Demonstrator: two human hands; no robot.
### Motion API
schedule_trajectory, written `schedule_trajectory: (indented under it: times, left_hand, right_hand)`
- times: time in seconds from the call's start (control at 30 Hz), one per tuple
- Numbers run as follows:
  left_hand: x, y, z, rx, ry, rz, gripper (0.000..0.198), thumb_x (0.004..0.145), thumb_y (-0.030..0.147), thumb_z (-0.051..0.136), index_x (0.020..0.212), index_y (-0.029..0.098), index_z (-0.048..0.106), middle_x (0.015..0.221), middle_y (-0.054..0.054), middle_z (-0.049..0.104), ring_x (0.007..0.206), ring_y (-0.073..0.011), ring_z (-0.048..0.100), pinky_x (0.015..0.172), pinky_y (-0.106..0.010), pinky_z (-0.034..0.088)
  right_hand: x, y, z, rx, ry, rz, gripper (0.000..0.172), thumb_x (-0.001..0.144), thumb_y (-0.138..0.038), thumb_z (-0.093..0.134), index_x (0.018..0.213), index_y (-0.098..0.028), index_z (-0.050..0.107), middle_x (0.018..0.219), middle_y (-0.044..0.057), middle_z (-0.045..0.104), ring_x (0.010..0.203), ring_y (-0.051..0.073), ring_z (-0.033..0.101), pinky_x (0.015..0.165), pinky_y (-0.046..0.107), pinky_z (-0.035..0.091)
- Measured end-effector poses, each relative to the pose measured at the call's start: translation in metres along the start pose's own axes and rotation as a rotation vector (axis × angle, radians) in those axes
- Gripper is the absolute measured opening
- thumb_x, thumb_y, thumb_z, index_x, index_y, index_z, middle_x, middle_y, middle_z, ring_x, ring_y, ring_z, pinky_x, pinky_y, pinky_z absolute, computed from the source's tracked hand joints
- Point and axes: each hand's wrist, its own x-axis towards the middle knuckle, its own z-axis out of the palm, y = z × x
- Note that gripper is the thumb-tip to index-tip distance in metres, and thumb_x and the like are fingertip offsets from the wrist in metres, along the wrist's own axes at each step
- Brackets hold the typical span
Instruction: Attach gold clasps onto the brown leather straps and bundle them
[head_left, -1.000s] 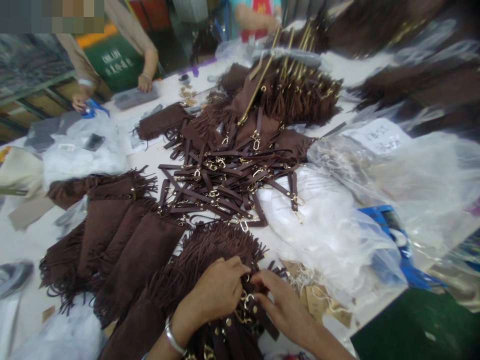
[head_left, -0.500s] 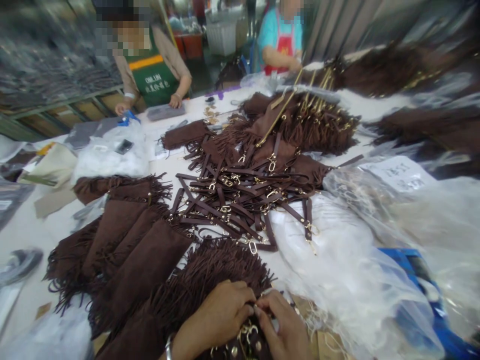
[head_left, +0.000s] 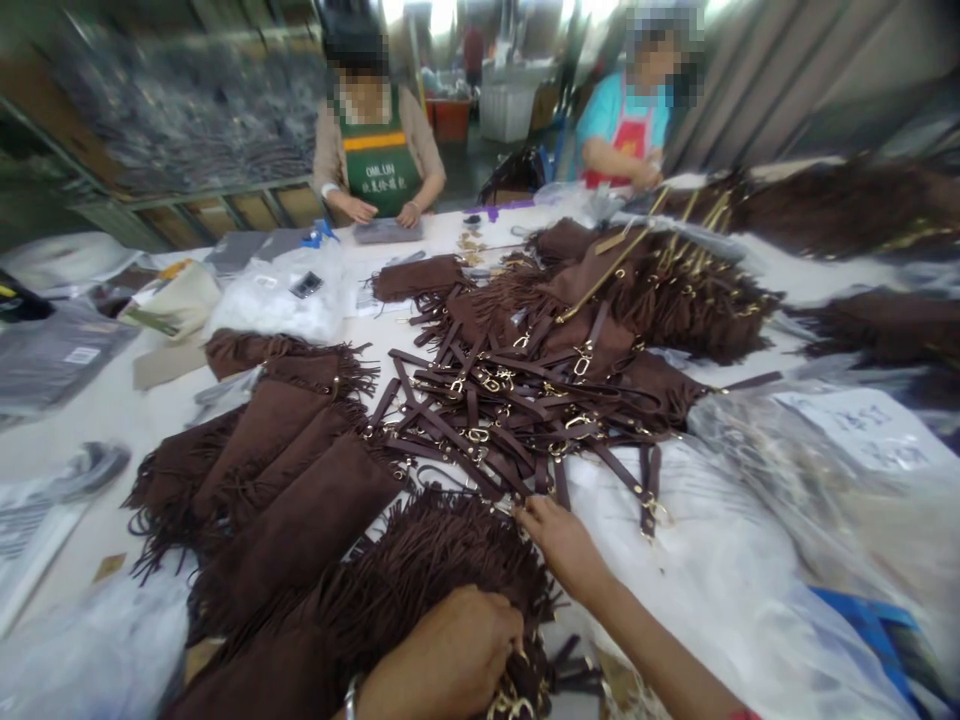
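Straps (head_left: 517, 398) against right hand (head_left: 566, 545)

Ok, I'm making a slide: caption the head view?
Right hand at a pile of brown straps, left hand by brown fringe.

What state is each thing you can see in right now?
Left hand: curled, at gold rings.
Right hand: fingers bent, at the straps.
Straps: heaped, criss-crossed.
Pouches: lying overlapped.
White plastic: crumpled.
Written sheet: writing side up.
Grey packet: lying flat, at a co-worker's hand.
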Motion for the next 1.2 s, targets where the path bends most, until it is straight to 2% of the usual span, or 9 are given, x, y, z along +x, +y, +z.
schedule_trajectory:
  times: [0.2, 0.37, 0.53, 0.67, 0.77, 0.93, 1.03, 1.1, 1.2]
  left_hand:
    - [0.000, 0.000, -0.001, -0.038, 0.014, -0.016, 0.022, 0.086, 0.010, 0.049, 0.090, 0.022, 0.067, 0.091, -0.002, 0.073, 0.084, -0.0190, 0.068, 0.076, -0.025, 0.048]
    - [0.000, -0.001, 0.000, -0.085, 0.045, -0.034, 0.027, 0.081, 0.006, 0.049, 0.089, 0.023, 0.069, 0.090, 0.000, 0.074, 0.082, -0.0176, 0.068, 0.076, -0.024, 0.048]
    - [0.000, -0.001, 0.002, -0.135, 0.064, -0.027, 0.027, 0.077, 0.005, 0.049, 0.085, 0.022, 0.069, 0.088, 0.001, 0.074, 0.083, -0.0169, 0.067, 0.077, -0.023, 0.049]
    - [0.000, 0.003, -0.001, -0.114, 0.063, -0.043, 0.028, 0.079, 0.007, 0.047, 0.087, 0.022, 0.069, 0.090, 0.000, 0.073, 0.083, -0.0167, 0.067, 0.076, -0.023, 0.048]
    - [0.000, 0.005, -0.003, -0.105, 0.041, -0.044, 0.025, 0.078, 0.011, 0.052, 0.090, 0.022, 0.070, 0.091, 0.000, 0.073, 0.084, -0.0177, 0.067, 0.076, -0.024, 0.048]
    - [0.003, 0.002, -0.001, -0.128, 0.030, -0.059, 0.018, 0.079, 0.015, 0.055, 0.088, 0.021, 0.070, 0.088, 0.000, 0.073, 0.083, -0.0178, 0.066, 0.073, -0.024, 0.046]
    - [0.004, -0.001, 0.002, -0.138, 0.042, -0.092, 0.014, 0.082, 0.016, 0.056, 0.086, 0.021, 0.069, 0.089, 0.000, 0.073, 0.084, -0.0182, 0.067, 0.073, -0.024, 0.045]
    - [0.003, -0.002, 0.003, -0.138, 0.030, -0.103, 0.013, 0.084, 0.018, 0.056, 0.087, 0.021, 0.068, 0.090, -0.001, 0.073, 0.086, -0.0192, 0.067, 0.074, -0.025, 0.044]
    - [0.003, -0.002, 0.004, -0.133, 0.020, -0.096, 0.014, 0.086, 0.018, 0.055, 0.088, 0.020, 0.068, 0.090, -0.002, 0.073, 0.086, -0.0188, 0.066, 0.074, -0.025, 0.044]
  right_hand:
    - [0.023, 0.008, 0.005, -0.122, -0.048, -0.162, 0.012, 0.093, -0.013, 0.055, 0.095, -0.018, 0.066, 0.104, 0.010, 0.063, 0.095, 0.027, 0.058, 0.079, 0.038, 0.051]
    - [0.017, 0.007, 0.005, -0.164, -0.063, -0.312, 0.035, 0.094, -0.007, 0.051, 0.126, -0.019, 0.056, 0.126, 0.010, 0.059, 0.106, 0.025, 0.055, 0.087, 0.039, 0.049]
    - [0.023, 0.013, 0.004, -0.169, -0.070, -0.351, 0.017, 0.095, -0.010, 0.051, 0.103, -0.016, 0.065, 0.103, 0.009, 0.065, 0.092, 0.023, 0.057, 0.076, 0.034, 0.048]
    - [0.033, 0.015, -0.011, -0.132, -0.063, -0.357, 0.013, 0.094, -0.013, 0.054, 0.087, -0.018, 0.064, 0.088, 0.006, 0.064, 0.082, 0.021, 0.056, 0.068, 0.031, 0.044]
    - [0.032, 0.007, -0.037, -0.069, -0.015, -0.322, 0.014, 0.099, -0.021, 0.050, 0.090, -0.019, 0.061, 0.091, 0.005, 0.064, 0.083, 0.019, 0.056, 0.071, 0.030, 0.043]
    - [0.007, -0.021, -0.082, 0.219, 0.140, -0.225, 0.015, 0.102, -0.029, 0.045, 0.096, -0.022, 0.057, 0.112, 0.006, 0.065, 0.116, 0.024, 0.051, 0.098, 0.041, 0.038]
    - [-0.020, -0.040, -0.089, 0.646, 0.061, -0.071, 0.013, 0.102, -0.030, 0.043, 0.096, -0.023, 0.052, 0.089, 0.001, 0.068, 0.089, 0.018, 0.062, 0.083, 0.033, 0.045]
    - [-0.040, -0.051, -0.083, 0.817, -0.044, 0.057, 0.015, 0.103, -0.034, 0.041, 0.096, -0.023, 0.048, 0.074, -0.004, 0.065, 0.068, 0.014, 0.060, 0.068, 0.027, 0.044]
    - [-0.070, -0.062, -0.068, 0.916, -0.070, 0.146, 0.018, 0.104, -0.036, 0.037, 0.097, -0.023, 0.047, 0.076, -0.004, 0.063, 0.070, 0.014, 0.060, 0.067, 0.026, 0.043]
